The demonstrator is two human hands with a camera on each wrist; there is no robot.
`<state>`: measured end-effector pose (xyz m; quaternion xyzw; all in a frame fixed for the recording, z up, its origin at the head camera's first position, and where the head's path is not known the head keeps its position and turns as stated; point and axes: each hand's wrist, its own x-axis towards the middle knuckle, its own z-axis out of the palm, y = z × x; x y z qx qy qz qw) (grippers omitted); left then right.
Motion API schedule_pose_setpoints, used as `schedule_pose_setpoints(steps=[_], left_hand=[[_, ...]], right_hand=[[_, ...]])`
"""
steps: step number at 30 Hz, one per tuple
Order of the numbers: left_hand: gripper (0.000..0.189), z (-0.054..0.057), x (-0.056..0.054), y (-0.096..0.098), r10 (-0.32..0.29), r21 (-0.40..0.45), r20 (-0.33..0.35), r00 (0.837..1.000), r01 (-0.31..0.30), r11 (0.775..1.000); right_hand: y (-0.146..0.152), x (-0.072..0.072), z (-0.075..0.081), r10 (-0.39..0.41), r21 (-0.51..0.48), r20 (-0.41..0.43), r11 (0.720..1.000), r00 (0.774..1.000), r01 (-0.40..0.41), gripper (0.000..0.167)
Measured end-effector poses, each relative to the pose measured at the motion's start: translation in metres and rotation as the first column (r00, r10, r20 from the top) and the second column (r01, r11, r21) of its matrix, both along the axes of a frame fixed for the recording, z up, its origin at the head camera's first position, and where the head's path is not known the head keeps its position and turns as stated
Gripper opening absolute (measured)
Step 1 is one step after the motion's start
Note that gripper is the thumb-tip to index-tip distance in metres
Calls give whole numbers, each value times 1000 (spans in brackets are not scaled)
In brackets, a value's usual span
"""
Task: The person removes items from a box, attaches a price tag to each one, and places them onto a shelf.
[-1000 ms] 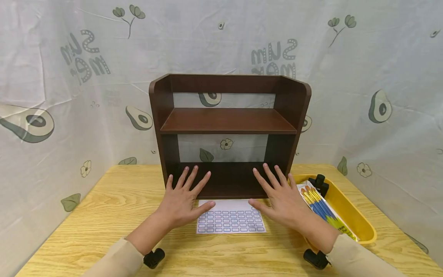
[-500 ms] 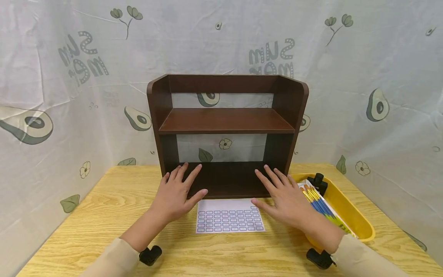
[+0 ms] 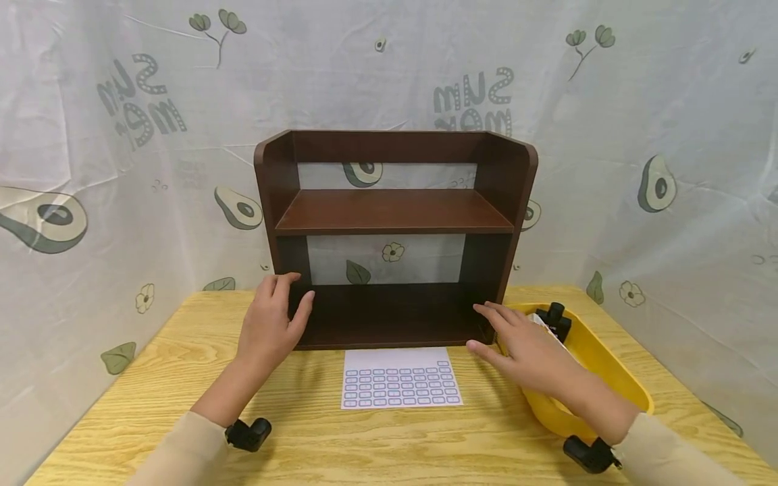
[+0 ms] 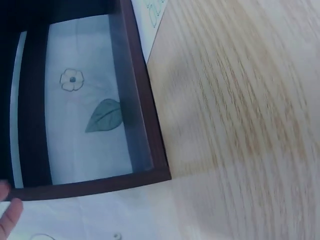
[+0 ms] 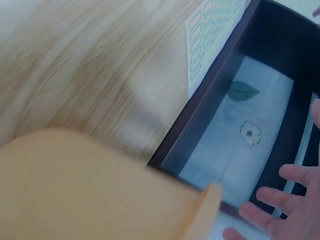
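Observation:
A dark brown two-tier shelf [image 3: 395, 212] stands upright on the wooden table. My left hand [image 3: 270, 324] is held by its left side panel, thumb apart from loosely bent fingers, with nothing in the grasp. Only its fingertips [image 4: 11, 216] enter the left wrist view, near the shelf's frame. Toward the lower right corner of the shelf, my right hand [image 3: 529, 351] reaches with relaxed fingers and holds nothing. It overlaps a yellow tray [image 3: 608, 371] in the head view. Spread fingers [image 5: 272, 200] of that hand show in the right wrist view.
In front of the shelf lies a white sheet [image 3: 401, 388] printed with rows of small boxes. The tray holds a black object [image 3: 554, 320] and a white-edged packet, mostly hidden by my right hand. A patterned cloth [image 3: 389, 67] hangs behind and at both sides.
Both hands have moved apart, the left one leftward and the right one rightward, away from the lower shelf. Their spread fingers have drawn closer together. The paintbrushes in the packet are now hidden.

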<state>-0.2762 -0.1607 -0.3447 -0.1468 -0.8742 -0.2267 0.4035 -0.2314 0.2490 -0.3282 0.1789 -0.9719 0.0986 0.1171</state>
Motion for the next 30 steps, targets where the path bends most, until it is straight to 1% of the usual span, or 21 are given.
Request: schedule_pose_setpoints(steps=[3, 5, 8, 11, 14, 18, 20, 23, 26, 30], left_hand=[[35, 2, -1, -5, -22, 85, -14, 1000, 23, 996], [33, 4, -1, -8, -34, 135, -1, 999, 34, 990], [33, 6, -3, -10, -54, 211, 19, 998, 49, 976], [34, 7, -8, -12, -59, 276, 21, 998, 51, 960], [36, 7, -11, -14, -58, 332, 17, 998, 49, 942], [39, 9, -14, -17, -59, 381, 48, 997, 37, 924], [39, 9, -16, -18, -62, 386, 69, 996, 30, 922], [39, 9, -17, -19, -70, 384, 101, 992, 26, 923], [38, 9, -20, -19, -86, 388, 122, 989, 32, 921], [37, 8, -22, -19, -93, 384, 131, 987, 36, 923]], right_hand=[[10, -2, 1, -10, -48, 34, 999, 999, 12, 76], [18, -4, 0, -5, -89, 44, 996, 999, 9, 73], [34, -8, -3, 10, -145, 48, 989, 999, -3, 64], [52, -12, -5, 25, -187, 54, 982, 998, -15, 57], [70, -17, -8, 35, -196, 60, 980, 998, -23, 51], [93, -20, -10, -24, -175, 118, 984, 993, 45, 49], [103, -21, -11, -63, -171, 176, 981, 982, 94, 51], [114, -21, -11, -105, -172, 270, 973, 957, 155, 52], [121, -22, -12, -111, -190, 365, 963, 925, 191, 52], [126, -22, -13, -111, -201, 461, 953, 880, 226, 51]])
